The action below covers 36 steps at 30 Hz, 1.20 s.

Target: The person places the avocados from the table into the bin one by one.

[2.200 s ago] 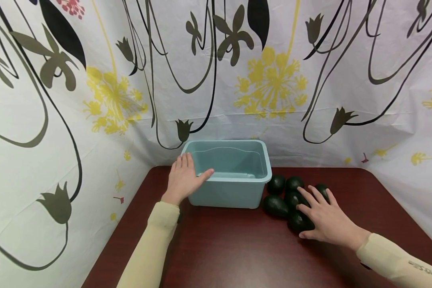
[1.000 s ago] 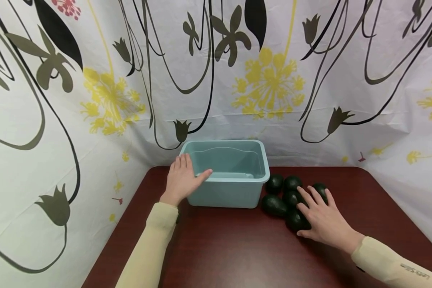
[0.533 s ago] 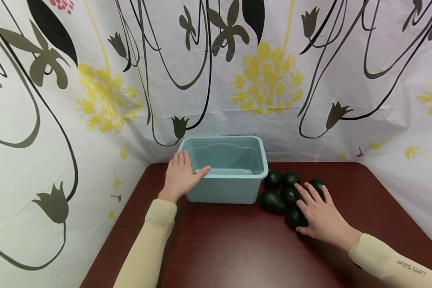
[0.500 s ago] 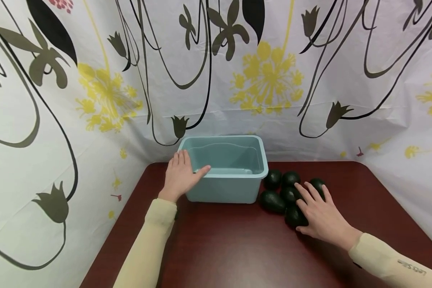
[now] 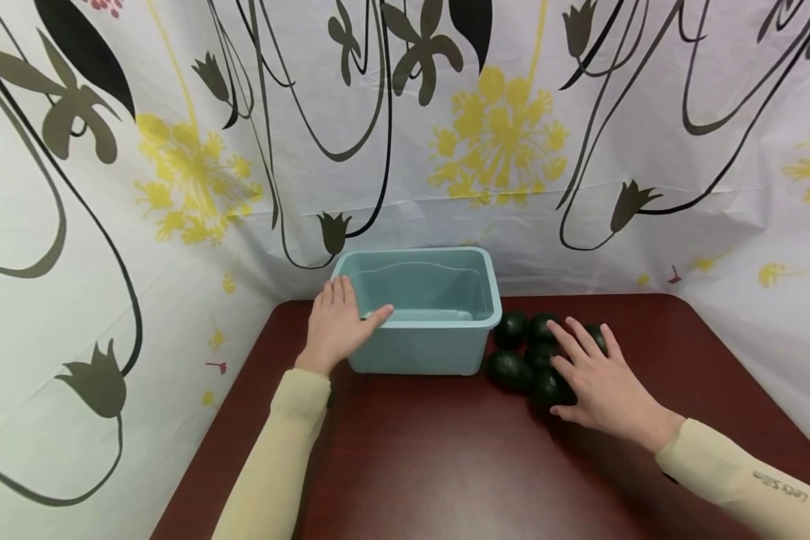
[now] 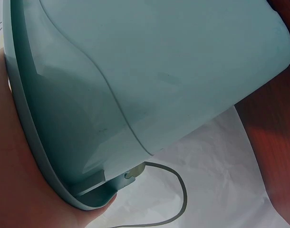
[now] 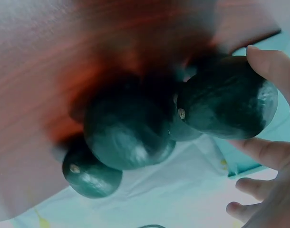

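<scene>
My left hand (image 5: pixel 336 326) rests at the left front corner of a light blue plastic bin (image 5: pixel 418 349), fingers straight along the rim and thumb spread over the front edge. In the left wrist view, that hand (image 6: pixel 21 156) lies along the outside of the bin's rim (image 6: pixel 26 114). My right hand (image 5: pixel 604 386) is spread over a cluster of dark green avocados. Its thumb and fingers grip the nearest avocado (image 5: pixel 548 386). In the right wrist view, that avocado (image 7: pixel 228 102) sits between the thumb (image 7: pixel 271 66) and fingers, its stem end facing the camera.
Several other avocados, such as one at the left front (image 5: pixel 509 370), lie together just right of the bin. The dark red wooden table (image 5: pixel 432 457) backs onto a white curtain (image 5: pixel 418 217) with a floral print. Another curtain side stands close on the left.
My right hand has shifted slightly up and away from me, and the nearest avocado has moved with it. My left hand stays at the bin's corner. The head view has tilted a little.
</scene>
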Available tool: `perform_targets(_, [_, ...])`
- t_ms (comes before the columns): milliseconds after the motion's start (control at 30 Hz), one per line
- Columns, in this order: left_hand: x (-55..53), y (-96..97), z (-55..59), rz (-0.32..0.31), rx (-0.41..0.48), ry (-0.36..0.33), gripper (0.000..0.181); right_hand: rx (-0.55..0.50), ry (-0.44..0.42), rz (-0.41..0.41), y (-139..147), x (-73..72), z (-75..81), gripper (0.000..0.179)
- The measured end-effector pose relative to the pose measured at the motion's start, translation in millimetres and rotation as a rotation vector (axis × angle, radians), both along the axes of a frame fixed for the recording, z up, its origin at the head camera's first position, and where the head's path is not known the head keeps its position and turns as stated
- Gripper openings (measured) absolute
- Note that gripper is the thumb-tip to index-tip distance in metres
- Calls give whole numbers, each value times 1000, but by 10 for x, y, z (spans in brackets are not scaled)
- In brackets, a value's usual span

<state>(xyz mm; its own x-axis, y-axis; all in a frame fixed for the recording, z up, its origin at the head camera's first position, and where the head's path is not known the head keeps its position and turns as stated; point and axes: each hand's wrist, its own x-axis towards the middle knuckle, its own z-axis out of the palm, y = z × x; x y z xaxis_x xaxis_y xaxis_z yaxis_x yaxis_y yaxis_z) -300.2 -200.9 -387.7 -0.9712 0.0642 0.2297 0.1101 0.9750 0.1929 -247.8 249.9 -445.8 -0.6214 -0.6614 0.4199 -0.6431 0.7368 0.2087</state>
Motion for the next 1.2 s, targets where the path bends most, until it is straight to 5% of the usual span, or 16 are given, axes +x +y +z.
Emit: perform_targets(1200, [-11, -17, -7, -10, 6, 5, 124, -143, 142, 10, -123, -264, 899, 73])
